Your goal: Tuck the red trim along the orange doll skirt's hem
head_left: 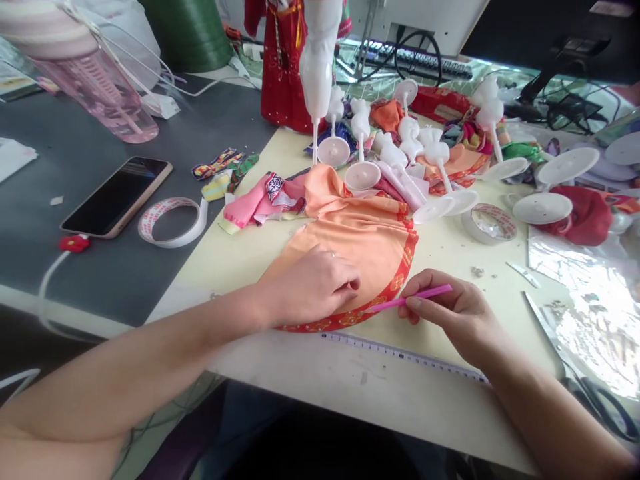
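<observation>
A peach-orange doll-sized skirt [350,250] with a red, gold-patterned hem lies spread on the cream work surface. My left hand [320,283] rests on its lower part with the fingers curled; whatever they may hold is hidden. Between the thumb and fingers of my right hand [445,307] is a slim pink pen-like stick [433,292], its tip pointing left at the red hem. Small pale dots show along the hem near that tip. Just below the skirt, a ruler strip [400,355] runs along the table's front edge.
White doll stands [363,175] and coloured cloth pieces crowd the back. Scissors [575,373] and a shiny plastic bag [600,293] lie right. A tape roll [173,223], phone [120,197] and pink bottle [100,87] are left. A red garment [283,80] stands behind.
</observation>
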Available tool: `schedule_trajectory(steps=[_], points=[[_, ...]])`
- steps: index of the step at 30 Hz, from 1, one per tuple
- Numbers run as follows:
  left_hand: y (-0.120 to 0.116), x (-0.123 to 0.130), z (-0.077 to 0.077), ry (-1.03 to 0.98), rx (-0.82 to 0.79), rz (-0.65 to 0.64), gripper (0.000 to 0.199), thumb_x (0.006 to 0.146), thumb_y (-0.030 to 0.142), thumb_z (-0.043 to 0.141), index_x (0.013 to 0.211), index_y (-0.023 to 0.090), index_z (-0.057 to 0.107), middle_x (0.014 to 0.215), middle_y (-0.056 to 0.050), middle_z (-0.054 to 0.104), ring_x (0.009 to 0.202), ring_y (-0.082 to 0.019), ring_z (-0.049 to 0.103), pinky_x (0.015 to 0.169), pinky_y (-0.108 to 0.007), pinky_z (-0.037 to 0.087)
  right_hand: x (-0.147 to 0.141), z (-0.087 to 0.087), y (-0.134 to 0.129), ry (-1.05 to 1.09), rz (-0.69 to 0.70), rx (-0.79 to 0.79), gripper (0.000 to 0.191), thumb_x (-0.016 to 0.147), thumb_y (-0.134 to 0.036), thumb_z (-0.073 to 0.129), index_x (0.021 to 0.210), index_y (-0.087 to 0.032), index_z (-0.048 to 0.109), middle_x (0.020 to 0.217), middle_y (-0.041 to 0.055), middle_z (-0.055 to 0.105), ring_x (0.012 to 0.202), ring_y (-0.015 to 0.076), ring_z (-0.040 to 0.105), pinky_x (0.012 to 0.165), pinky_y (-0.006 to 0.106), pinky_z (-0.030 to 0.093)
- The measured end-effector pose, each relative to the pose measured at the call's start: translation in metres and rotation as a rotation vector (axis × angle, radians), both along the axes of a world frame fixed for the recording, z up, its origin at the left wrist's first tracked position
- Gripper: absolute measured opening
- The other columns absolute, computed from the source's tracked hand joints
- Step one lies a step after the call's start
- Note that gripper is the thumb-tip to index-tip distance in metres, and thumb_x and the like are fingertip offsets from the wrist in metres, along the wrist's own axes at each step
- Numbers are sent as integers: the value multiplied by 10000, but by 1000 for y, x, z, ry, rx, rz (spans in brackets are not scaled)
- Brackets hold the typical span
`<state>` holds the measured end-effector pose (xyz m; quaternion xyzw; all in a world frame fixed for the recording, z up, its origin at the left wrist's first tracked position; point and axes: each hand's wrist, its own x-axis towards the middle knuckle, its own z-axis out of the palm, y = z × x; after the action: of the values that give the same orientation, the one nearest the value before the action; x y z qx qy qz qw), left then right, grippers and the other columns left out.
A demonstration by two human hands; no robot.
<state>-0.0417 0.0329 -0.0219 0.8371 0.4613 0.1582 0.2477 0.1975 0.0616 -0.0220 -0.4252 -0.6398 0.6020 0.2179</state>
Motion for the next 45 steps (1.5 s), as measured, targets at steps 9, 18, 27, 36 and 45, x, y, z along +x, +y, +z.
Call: schedule_trajectory(steps=[9,18,27,36,45], points=[[0,1,1,12,-8,-1,178,890,192,489,801,178,642,790,7,664,758,-148,560,776,-325,347,-2,5,-1,-56,17,34,119,796,-324,655,784,-206,644,653,15,637,620,135,605,587,249,521],[0,-1,-1,6,-10,-9,150,886,204,517,800,178,638,769,17,653,751,-138,563,780,-324,336,0,6,-1,-86,0,81,86,796,-292,639,778,-208,643,655,15,642,622,141,603,584,259,507],[-2,1,4,16,-24,-40,143,887,210,515,807,175,628,772,13,637,738,-135,544,762,-312,324,-1,8,-1,-99,-1,84,87,795,-282,642,769,-199,641,666,13,643,622,133,601,580,244,492],[-3,10,3,31,-16,19,306,858,428,581,703,165,580,706,19,593,689,-133,496,690,-305,323,-1,7,0,-101,9,80,87,802,-288,638,777,-205,639,671,11,643,628,135,602,588,251,492],[-2,12,3,39,-57,28,260,863,396,581,735,170,569,738,33,606,722,-132,504,708,-311,300,1,5,0,-75,6,60,32,798,-252,650,776,-229,645,675,1,652,636,124,591,585,238,467]])
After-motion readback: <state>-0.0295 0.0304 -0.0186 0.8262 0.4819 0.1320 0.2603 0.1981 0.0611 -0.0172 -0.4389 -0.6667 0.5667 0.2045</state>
